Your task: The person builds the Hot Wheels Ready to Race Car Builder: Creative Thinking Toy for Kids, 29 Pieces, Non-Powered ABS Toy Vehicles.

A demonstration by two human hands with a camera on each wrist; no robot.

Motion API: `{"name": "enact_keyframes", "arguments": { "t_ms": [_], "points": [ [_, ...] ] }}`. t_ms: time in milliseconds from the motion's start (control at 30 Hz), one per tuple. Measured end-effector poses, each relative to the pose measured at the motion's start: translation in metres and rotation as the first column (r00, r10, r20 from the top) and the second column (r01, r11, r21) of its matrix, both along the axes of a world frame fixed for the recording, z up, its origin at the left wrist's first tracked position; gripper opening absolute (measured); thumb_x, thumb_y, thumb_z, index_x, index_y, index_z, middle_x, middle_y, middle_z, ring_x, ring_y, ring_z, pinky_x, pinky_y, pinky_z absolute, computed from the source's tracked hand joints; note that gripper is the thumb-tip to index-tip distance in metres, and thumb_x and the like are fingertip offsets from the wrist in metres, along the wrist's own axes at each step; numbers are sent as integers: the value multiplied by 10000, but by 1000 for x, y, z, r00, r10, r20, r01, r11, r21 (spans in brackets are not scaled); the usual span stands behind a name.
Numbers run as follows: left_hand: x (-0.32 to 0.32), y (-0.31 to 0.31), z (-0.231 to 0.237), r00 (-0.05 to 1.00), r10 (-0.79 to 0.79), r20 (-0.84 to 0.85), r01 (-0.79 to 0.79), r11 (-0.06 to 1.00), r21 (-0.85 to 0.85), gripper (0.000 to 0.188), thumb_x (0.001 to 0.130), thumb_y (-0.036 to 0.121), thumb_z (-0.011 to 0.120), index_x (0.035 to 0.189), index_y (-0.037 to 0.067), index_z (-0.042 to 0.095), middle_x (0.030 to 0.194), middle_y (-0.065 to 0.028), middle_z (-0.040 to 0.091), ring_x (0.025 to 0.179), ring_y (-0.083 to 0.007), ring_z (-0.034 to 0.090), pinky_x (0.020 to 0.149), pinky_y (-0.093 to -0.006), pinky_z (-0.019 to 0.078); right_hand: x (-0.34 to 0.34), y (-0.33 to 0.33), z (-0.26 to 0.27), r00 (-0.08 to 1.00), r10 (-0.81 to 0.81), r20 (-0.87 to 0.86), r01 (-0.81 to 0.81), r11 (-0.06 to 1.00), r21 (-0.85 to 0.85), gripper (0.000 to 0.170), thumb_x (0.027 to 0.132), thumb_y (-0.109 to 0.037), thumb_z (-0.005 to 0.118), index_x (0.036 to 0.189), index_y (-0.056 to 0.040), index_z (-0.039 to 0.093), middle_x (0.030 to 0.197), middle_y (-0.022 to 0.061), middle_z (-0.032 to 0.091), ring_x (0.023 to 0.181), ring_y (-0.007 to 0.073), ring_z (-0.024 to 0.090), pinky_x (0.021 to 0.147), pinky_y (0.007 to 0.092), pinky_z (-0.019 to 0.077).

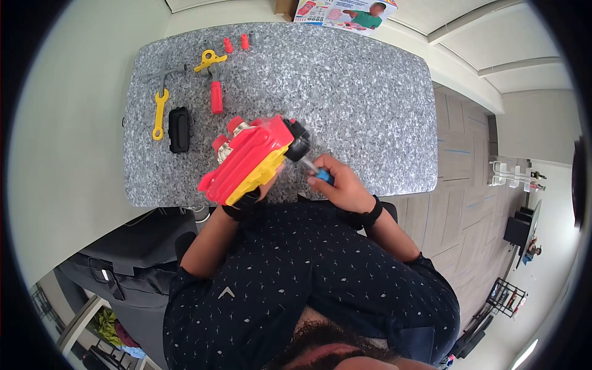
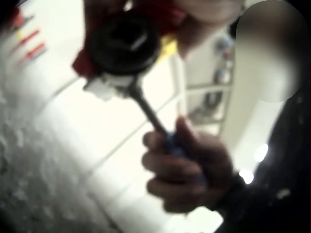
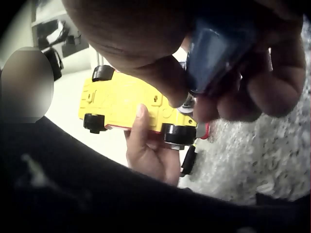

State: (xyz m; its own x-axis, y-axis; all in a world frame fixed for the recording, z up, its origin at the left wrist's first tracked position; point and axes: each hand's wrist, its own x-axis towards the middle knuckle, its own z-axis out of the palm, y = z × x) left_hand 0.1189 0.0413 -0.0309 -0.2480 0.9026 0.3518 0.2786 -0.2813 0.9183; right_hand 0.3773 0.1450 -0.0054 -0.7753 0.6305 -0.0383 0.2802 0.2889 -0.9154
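Above the table's near edge, my left hand (image 3: 154, 158) holds a red and yellow toy car (image 1: 250, 159), its thumb against the yellow underside (image 3: 121, 99). In the head view the car hides most of that hand. My right hand (image 1: 347, 187) grips a screwdriver (image 1: 324, 177) by its blue handle (image 3: 214, 56). The screwdriver's shaft (image 2: 149, 110) slants up to the car's black wheel (image 2: 125, 43), its tip right at the wheel's edge. Two red-capped silver parts (image 1: 229, 134) stick out from the car's side. The left wrist view is blurred.
On the speckled grey table (image 1: 370, 92) lie a black toy part (image 1: 179, 129), a yellow wrench (image 1: 160, 115), a grey cross-shaped tool (image 1: 163, 75), a red-handled hammer (image 1: 216, 97), a yellow piece (image 1: 209, 60) and small red pieces (image 1: 228, 45). A printed box (image 1: 345, 15) stands beyond the far edge.
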Motion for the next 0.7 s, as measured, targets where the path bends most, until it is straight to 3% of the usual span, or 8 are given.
{"name": "enact_keyframes", "arguments": {
  "t_ms": [133,233,367,400,467,567,600,700],
  "points": [
    [-15,-9,-22,857,-63,511,35,997,64,540,1011,6,817,1515,32,628,1465,-100,705,1313,-231,691,1117,-401,557,12,9,-15,966,-253,-53,183,812,-554,379,1172,-404,636,1325,-58,619,1069,93,715,663,114,615,500,243,422],
    [-17,-1,-13,597,-293,747,131,954,270,663,943,-78,807,1556,75,608,1560,-119,649,1447,-329,617,1220,-593,490,0,14,5,916,-345,-205,18,546,-838,620,1155,-582,570,1492,-62,540,1147,120,725,716,211,723,471,247,442],
    [-21,23,15,621,-444,646,352,894,277,816,960,195,892,1669,119,495,1699,-240,494,1545,-391,522,1292,-565,422,-8,17,-5,866,-232,-442,-347,358,-867,829,1129,-704,499,1638,-53,440,1334,174,700,906,291,812,449,232,449],
    [-22,28,10,423,-424,801,377,886,270,833,980,233,876,1697,135,463,1709,-237,482,1542,-385,526,1286,-556,432,-10,16,-3,883,-192,-428,-325,408,-853,809,1135,-689,505,1643,-63,439,1348,174,693,916,285,807,450,227,449],
    [-20,29,10,669,-338,662,365,925,104,804,1074,295,776,1753,129,378,1708,-226,483,1512,-365,563,1247,-533,494,-15,14,5,889,-219,-402,-281,433,-856,630,1150,-485,639,1616,-92,480,1344,164,693,939,244,779,462,216,457],
    [-23,32,22,697,-263,667,301,952,60,772,1110,273,723,1756,77,347,1686,-213,508,1468,-334,611,1207,-512,549,-9,17,3,841,-368,-396,-161,530,-833,505,1098,-204,748,1543,-78,545,1465,169,657,952,188,743,481,205,459],
    [-24,31,19,496,-144,856,258,966,13,818,1080,260,771,1746,61,340,1632,-193,564,1391,-271,663,1181,-459,589,-8,17,3,784,-484,-389,-85,537,-839,510,996,18,800,1458,-71,603,1653,167,538,957,152,723,519,211,477],
    [-25,25,20,614,-71,786,195,979,-64,716,1113,254,706,1710,18,391,1616,-196,578,1406,-264,663,1170,-471,593,2,30,-3,791,-452,-413,145,794,-591,546,966,26,825,1447,-58,580,1479,84,605,927,95,662,571,221,511]
  ]
}}
